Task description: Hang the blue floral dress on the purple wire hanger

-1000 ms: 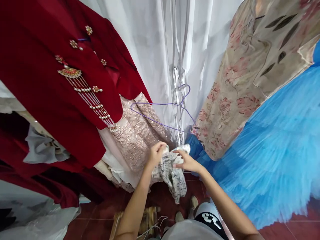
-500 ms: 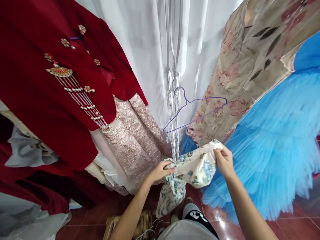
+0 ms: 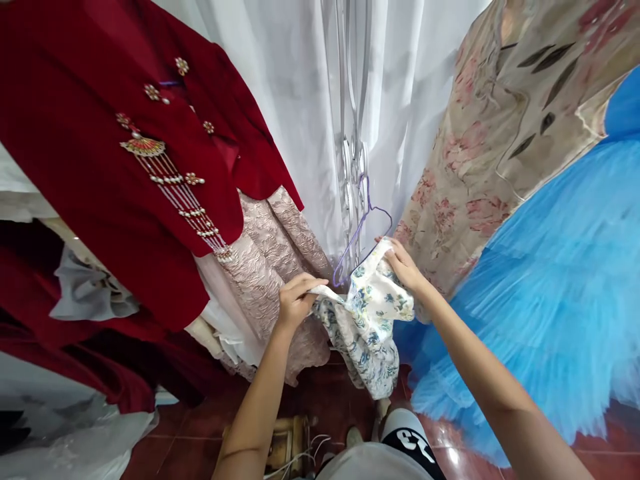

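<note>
A white garment with a blue and yellow floral print (image 3: 373,323) hangs down between my two hands. My left hand (image 3: 299,300) pinches one edge of it. My right hand (image 3: 403,263) grips the upper right part, close to a purple wire hanger (image 3: 354,243). That hanger hangs from a white metal stand (image 3: 349,157), and the garment's raised edge covers its right end. Whether the hanger's right end is inside the garment or only behind it, I cannot tell.
On the left hang a dark red jacket (image 3: 165,267) with beaded brooches and a pink brocade skirt (image 3: 280,273). To the right are a beige floral dress (image 3: 450,187) and a blue tulle dress (image 3: 545,267). White curtains (image 3: 280,73) hang behind. A wooden stool-like piece (image 3: 285,443) stands on the red tiled floor.
Both hands have lifted the garment up to the hanger. My right hand has moved left and up, my left hand left and up. The hanger has turned and is now partly covered.
</note>
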`<state>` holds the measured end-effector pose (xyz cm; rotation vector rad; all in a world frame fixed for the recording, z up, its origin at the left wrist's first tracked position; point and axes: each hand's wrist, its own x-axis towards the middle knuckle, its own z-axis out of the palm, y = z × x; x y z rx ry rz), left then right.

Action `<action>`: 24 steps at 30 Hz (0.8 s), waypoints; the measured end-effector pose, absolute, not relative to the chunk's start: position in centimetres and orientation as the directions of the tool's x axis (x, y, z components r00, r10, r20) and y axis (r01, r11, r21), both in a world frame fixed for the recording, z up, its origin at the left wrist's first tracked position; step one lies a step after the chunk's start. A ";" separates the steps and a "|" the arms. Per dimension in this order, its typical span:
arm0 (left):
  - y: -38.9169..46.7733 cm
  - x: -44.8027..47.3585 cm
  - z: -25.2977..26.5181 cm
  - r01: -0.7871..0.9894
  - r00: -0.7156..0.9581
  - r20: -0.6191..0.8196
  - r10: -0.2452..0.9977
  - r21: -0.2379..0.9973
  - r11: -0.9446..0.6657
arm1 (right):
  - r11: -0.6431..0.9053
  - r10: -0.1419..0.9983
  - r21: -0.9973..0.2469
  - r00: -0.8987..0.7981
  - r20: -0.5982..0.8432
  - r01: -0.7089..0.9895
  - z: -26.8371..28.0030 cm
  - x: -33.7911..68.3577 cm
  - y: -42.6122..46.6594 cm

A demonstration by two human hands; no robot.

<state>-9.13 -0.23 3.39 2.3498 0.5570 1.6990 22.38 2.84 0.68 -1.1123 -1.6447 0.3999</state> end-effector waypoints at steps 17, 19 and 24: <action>6.1 -4.4 12.5 0.487 0.552 0.587 0.592 0.350 -0.801 | 0.522 0.832 -0.725 -0.081 0.549 0.449 -2.0 17.2 2.9; 5.7 -3.1 13.0 0.594 0.559 0.534 0.634 0.275 -0.756 | 0.516 0.834 -0.723 -0.077 0.546 0.458 -1.8 16.2 2.4; 6.1 -1.3 12.1 0.722 0.490 0.552 0.674 0.176 -0.669 | 0.552 0.795 -0.711 -0.019 0.606 0.436 -1.3 15.3 0.9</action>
